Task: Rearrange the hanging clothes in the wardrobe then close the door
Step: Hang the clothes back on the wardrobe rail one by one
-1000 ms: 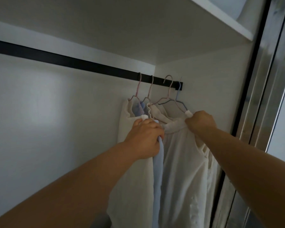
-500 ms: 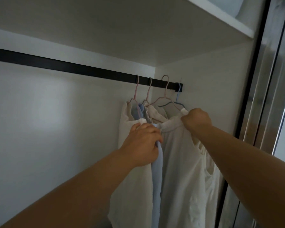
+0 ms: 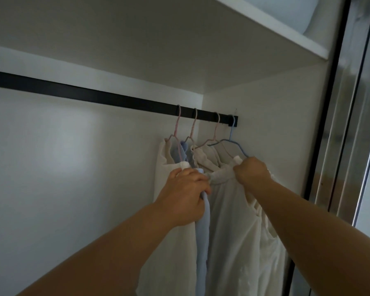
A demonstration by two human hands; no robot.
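Note:
Several garments hang bunched at the right end of a black rail (image 3: 94,97) inside the white wardrobe. They hang on three pink hangers (image 3: 176,129) and one blue hanger (image 3: 231,137). My left hand (image 3: 184,197) grips the shoulder of a light blue garment (image 3: 202,248) beside a cream garment (image 3: 171,253). My right hand (image 3: 251,173) is closed on the gathered top of a white garment (image 3: 233,242), just below the blue hanger's shoulder. Both forearms reach up from below.
A white shelf (image 3: 276,28) runs overhead. The wardrobe's right side wall (image 3: 265,129) stands just behind the clothes. A mirrored sliding door (image 3: 355,124) with a dark frame sits at the right edge. The rail's left stretch carries nothing.
The hanger hooks have spread a little further apart along the rail. Both hands keep their grips on the garments and have barely shifted.

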